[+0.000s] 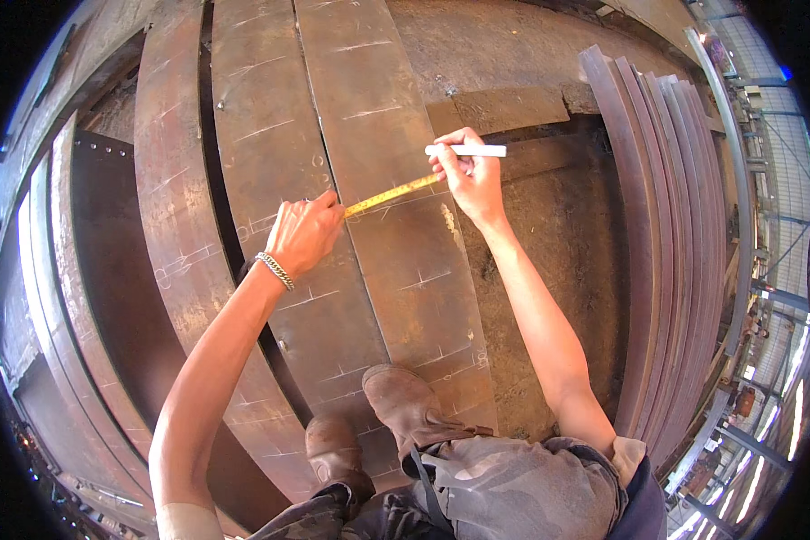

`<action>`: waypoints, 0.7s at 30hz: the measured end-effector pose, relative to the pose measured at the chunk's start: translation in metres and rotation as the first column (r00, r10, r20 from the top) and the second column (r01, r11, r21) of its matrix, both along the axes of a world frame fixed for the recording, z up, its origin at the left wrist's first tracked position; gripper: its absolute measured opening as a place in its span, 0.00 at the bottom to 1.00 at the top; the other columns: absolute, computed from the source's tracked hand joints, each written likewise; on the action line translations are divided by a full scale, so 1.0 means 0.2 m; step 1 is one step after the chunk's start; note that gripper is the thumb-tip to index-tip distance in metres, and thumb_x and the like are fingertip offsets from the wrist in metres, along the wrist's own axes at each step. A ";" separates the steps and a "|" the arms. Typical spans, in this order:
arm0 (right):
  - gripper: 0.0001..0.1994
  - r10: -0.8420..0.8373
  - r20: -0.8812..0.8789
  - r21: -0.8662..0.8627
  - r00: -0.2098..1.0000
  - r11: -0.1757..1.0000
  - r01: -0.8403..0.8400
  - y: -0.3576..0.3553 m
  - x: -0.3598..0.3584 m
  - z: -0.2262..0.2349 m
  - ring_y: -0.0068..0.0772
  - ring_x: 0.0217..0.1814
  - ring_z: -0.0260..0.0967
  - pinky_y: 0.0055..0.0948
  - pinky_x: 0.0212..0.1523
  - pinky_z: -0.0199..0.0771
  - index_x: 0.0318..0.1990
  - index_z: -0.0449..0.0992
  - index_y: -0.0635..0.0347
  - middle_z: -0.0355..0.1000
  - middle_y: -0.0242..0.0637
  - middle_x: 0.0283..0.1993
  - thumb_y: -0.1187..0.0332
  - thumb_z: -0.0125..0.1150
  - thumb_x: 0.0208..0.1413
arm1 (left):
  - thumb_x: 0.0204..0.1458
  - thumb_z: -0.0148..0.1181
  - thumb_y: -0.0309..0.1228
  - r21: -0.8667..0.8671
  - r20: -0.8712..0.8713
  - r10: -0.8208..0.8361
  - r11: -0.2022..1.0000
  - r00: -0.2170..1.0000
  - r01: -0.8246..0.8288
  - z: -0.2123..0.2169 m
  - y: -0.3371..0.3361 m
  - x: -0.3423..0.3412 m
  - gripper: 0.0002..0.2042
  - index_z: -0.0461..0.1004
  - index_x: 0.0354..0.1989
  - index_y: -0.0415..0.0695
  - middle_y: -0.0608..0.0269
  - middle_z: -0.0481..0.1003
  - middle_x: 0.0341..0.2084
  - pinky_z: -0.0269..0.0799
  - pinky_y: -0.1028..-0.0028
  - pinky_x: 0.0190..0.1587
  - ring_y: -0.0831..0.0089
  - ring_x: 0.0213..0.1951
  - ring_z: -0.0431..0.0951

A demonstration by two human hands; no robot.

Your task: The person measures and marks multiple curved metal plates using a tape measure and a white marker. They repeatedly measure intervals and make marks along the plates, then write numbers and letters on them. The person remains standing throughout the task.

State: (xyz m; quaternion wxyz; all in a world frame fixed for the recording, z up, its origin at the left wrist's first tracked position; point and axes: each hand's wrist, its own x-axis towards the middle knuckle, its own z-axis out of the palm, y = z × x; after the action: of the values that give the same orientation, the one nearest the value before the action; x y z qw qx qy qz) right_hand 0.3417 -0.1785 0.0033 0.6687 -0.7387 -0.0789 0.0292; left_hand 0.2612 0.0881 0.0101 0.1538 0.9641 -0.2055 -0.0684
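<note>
My left hand (pixel 308 232), with a chain bracelet at its wrist, is closed at one end of a yellow tape measure (pixel 389 195); the tape's case, if there, is hidden under the fingers. The blade runs slantwise across a rusty steel plate (pixel 405 243) toward the plate's right edge. There my right hand (pixel 473 180) pinches a white marker-like stick (pixel 486 150), held almost level, its narrow end to the left. The lower fingers of that hand meet the far end of the tape. Short white marks cross the plates at intervals.
More long steel strips (pixel 175 180) lie on the left, with dark gaps between them. A stack of steel plates (pixel 661 243) stands on edge at right. Brown dirt ground (pixel 549 261) lies between. My boots (pixel 396 400) rest on the plates; a metal framework is at the far right.
</note>
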 end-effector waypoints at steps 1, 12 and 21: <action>0.05 -0.023 0.007 0.054 1.000 0.998 0.022 0.00 0.00 0.02 0.17 0.30 0.73 0.18 0.30 0.74 0.41 0.73 0.62 0.76 0.32 0.31 0.70 0.58 0.66 | 0.53 0.63 0.30 -0.047 0.004 0.029 0.998 1.000 -0.028 0.03 0.00 0.01 0.06 0.80 0.36 0.44 0.60 0.74 0.29 0.74 0.60 0.31 0.57 0.29 0.80; 0.09 -0.212 0.001 0.186 0.977 0.960 0.208 -0.10 0.02 0.20 0.20 0.28 0.73 0.21 0.29 0.75 0.43 0.74 0.62 0.77 0.36 0.31 0.65 0.57 0.68 | 0.49 0.66 0.31 -0.004 0.062 0.392 0.920 0.918 -0.393 0.37 0.55 0.02 0.06 0.82 0.31 0.42 0.61 0.80 0.28 0.76 0.68 0.37 0.63 0.33 0.83; 0.07 -0.049 -0.172 0.252 0.984 0.963 0.092 0.10 -0.07 0.18 0.17 0.26 0.70 0.18 0.24 0.70 0.40 0.73 0.60 0.74 0.32 0.27 0.66 0.56 0.67 | 0.39 0.68 0.29 0.295 -0.096 0.612 0.770 0.785 -0.565 1.07 1.05 -0.24 0.09 0.83 0.26 0.34 0.49 0.82 0.24 0.78 0.67 0.39 0.62 0.29 0.83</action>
State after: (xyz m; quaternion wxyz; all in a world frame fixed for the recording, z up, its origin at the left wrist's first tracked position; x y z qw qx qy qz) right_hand 0.3284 -0.1583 0.0391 0.7643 -0.6425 -0.0005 0.0554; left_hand 0.2130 0.2986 0.2232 0.0633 0.9802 0.1338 -0.1317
